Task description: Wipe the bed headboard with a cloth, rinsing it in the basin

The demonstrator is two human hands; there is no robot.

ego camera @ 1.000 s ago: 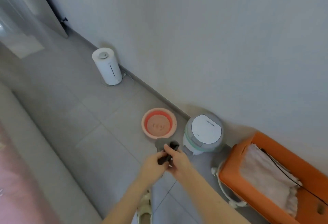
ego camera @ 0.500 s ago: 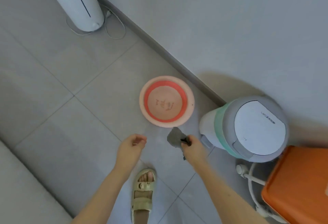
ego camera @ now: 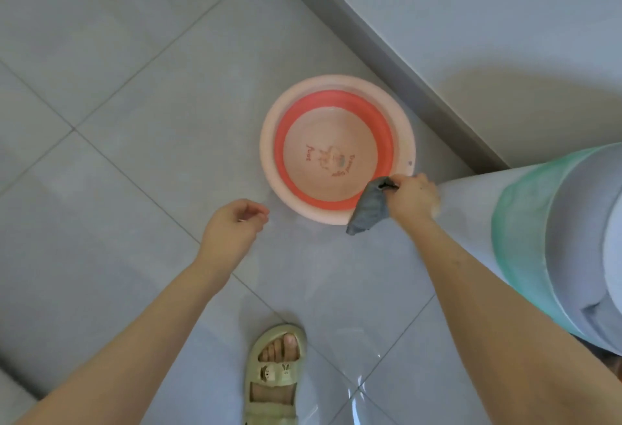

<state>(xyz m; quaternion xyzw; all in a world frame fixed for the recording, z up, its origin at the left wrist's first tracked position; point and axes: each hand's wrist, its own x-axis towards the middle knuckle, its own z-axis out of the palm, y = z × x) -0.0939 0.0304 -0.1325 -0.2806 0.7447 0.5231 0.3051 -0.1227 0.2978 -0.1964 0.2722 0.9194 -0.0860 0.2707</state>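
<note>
While left grip (ego camera: pixel 232 226) hangs loose and empty, right grip (ego camera: pixel 412 199) pinches cloth (ego camera: pixel 368 209) dangling lengthwise at basin (ego camera: pixel 268 145) rim.

Bare forearms (ego camera: pixel 478 293); pale green sandal (ego camera: pixel 274 377), small animal charms on strap

One round pink plastic basin (ego camera: pixel 268 145) with a coral-red inner band stands on the floor. There is one crumpled grey fabric cloth (ego camera: pixel 368 209). Two bare hands show, the left hand (ego camera: pixel 232 226) and the right hand (ego camera: pixel 412 200), with two forearms. One foot is in view, in one pale green strapped sandal (ego camera: pixel 274 377) whose strap bears two small figure charms. One tall white cylindrical appliance with a teal band (ego camera: pixel 538 239) stands at the right. One grey skirting board (ego camera: pixel 387 54) lines one pale wall. Parts of several large grey floor tiles (ego camera: pixel 134 71) show; their exact number cannot be told.
</note>
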